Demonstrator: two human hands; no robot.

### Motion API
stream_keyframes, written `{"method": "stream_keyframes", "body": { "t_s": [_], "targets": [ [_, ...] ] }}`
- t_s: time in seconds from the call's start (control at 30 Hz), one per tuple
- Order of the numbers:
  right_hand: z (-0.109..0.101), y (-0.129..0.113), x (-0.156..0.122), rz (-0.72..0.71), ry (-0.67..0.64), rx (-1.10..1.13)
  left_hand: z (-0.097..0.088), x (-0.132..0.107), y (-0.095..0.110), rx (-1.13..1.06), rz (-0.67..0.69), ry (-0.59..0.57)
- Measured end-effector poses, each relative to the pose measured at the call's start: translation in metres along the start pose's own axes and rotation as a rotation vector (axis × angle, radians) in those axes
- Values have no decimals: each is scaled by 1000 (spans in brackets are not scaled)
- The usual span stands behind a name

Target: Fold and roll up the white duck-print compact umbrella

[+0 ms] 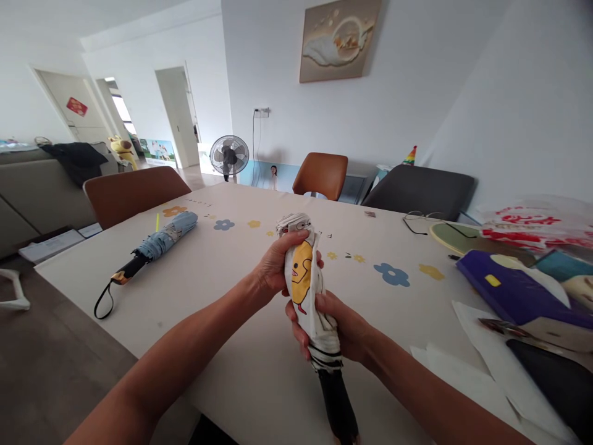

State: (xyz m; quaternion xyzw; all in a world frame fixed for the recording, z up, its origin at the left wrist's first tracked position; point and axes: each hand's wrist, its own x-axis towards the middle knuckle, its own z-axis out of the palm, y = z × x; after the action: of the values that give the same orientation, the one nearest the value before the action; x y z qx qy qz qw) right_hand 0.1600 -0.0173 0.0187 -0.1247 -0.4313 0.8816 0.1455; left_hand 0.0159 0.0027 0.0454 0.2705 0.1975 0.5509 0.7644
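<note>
A folded white umbrella (pixel 303 272) with a yellow duck print and a black handle stands tilted above the table (pixel 231 290). My left hand (pixel 278 262) is wrapped round its upper part. My right hand (pixel 343 327) grips its lower part, just above the black handle. A second folded umbrella (pixel 160 244), light blue with a black handle and wrist strap, lies flat on the table to the left, apart from both hands.
Brown chairs (pixel 130 191) and a dark chair (pixel 417 188) stand round the table. Glasses (pixel 419 219), a purple box (pixel 514 293), red-printed plastic bags (pixel 537 225) and white papers (pixel 482 364) crowd the right side. A fan (pixel 228 156) stands at the back.
</note>
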Motion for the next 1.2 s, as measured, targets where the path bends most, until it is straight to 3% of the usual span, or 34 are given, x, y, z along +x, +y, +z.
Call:
{"method": "stream_keyframes", "body": {
  "t_s": [0.33,0.43,0.53,0.6,0.7,0.8,0.87,1.0,1.2],
  "targets": [
    [17,-19,-2,13,480,-353,15,2,-2,45,88,310],
    [16,-20,-1,47,540,-416,16,5,-9,58,115,406],
    [9,-13,2,64,505,-331,11,8,-14,99,111,482],
    [3,-7,3,35,436,-202,6,9,-14,107,87,451],
    [-1,-1,3,-16,279,38,0,8,-9,53,36,211],
    [0,2,1,-9,41,192,1,3,-4,-51,74,-72],
    [1,4,0,21,-106,243,4,0,-2,-87,109,-150],
    [-2,6,2,53,-191,234,7,-2,-1,-78,115,-99],
    [-2,-3,0,26,-3,-92,7,-2,2,29,22,52]
  ]
}}
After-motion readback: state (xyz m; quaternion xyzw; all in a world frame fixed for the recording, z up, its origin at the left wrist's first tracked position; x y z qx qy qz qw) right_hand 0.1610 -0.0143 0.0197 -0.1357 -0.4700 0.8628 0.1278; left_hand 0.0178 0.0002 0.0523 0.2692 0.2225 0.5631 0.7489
